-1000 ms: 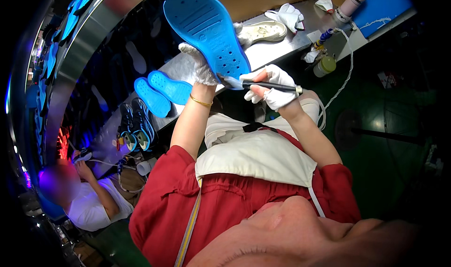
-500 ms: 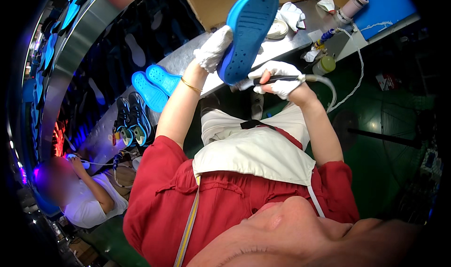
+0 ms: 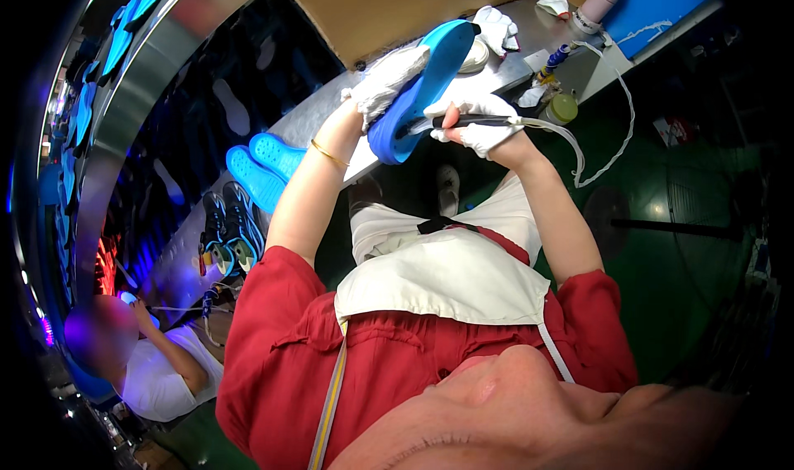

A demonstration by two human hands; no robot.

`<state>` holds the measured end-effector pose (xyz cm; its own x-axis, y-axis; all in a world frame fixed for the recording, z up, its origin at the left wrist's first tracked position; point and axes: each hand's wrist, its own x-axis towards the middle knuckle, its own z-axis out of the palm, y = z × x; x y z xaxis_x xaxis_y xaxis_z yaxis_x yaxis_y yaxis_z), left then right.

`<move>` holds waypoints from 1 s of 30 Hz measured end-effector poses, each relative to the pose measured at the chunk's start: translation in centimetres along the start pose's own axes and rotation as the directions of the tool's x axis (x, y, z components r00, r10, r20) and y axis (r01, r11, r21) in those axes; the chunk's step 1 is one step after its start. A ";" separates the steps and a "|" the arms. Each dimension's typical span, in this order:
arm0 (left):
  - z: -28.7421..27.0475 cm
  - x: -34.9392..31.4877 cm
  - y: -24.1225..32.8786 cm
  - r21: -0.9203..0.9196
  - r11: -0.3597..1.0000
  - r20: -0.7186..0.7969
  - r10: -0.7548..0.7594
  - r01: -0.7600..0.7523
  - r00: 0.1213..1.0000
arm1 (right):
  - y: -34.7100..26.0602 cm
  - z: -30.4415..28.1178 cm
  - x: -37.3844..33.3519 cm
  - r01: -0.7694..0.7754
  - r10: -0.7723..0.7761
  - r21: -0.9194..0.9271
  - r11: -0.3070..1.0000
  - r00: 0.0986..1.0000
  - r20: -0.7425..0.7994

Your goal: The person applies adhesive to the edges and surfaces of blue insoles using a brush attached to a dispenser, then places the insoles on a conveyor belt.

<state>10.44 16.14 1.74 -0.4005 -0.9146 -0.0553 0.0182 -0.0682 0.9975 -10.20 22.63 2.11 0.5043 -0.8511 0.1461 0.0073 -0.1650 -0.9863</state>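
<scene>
My left hand (image 3: pixel 387 83), in a white glove, is closed around the side of a blue shoe sole (image 3: pixel 447 56). The sole is held up at a slant over the near edge of the bench, its lower end toward me. In my gloved right hand (image 3: pixel 488 139) is a brush with a dark handle (image 3: pixel 478 121), fed by a pale hose (image 3: pixel 558 127). Its tip meets the sole's surface near the lower end. Whether the bristles press on the face or the rim, I cannot tell. Left of my left forearm lie two lighter blue soles (image 3: pixel 258 176).
A metal bench (image 3: pixel 318 110) runs from lower left to upper right. Black-and-blue sneakers (image 3: pixel 234 226) stand on it. White cloth gloves (image 3: pixel 496 30), a pink cup (image 3: pixel 602 2) and a greenish jar (image 3: pixel 561 108) stand to the right. A co-worker in white (image 3: pixel 169 375) sits at lower left.
The sole has come down and turned more edge-on. My right hand has moved a little left and up, and the brush tip now lies across the sole's lower part.
</scene>
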 end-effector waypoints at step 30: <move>4.4 -6.7 -5.6 -0.840 0.542 0.050 0.106 -0.016 0.993 | 2.1 -1.2 -0.7 0.324 -0.449 -0.381 0.866 0.838 -0.309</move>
<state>8.95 24.42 -3.26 -0.4416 -0.8956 0.0529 0.7856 -0.3575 0.5050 -11.52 22.25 0.01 0.1522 -0.7933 0.5894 -0.1592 -0.6083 -0.7776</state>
